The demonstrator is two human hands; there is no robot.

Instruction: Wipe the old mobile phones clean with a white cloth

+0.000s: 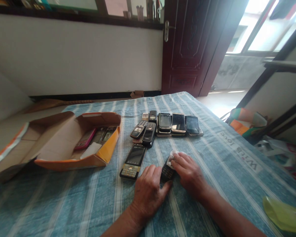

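Observation:
A small black keypad phone lies on the striped cloth between my hands. My left hand grips its lower left side, thumb at the bottom edge and fingers along the left. In my right hand a crumpled white tissue is pressed onto the phone's upper part, covering its screen. Left of my left hand lies a larger phone with a gold keypad. Beyond it sit several stacked keypad phones. To their right is a row of touchscreen phones.
An open orange cardboard box with a pink phone and other items inside stands on the left. A yellow plastic packet lies at the right. The striped cloth covers the surface, and a dark red door is behind it.

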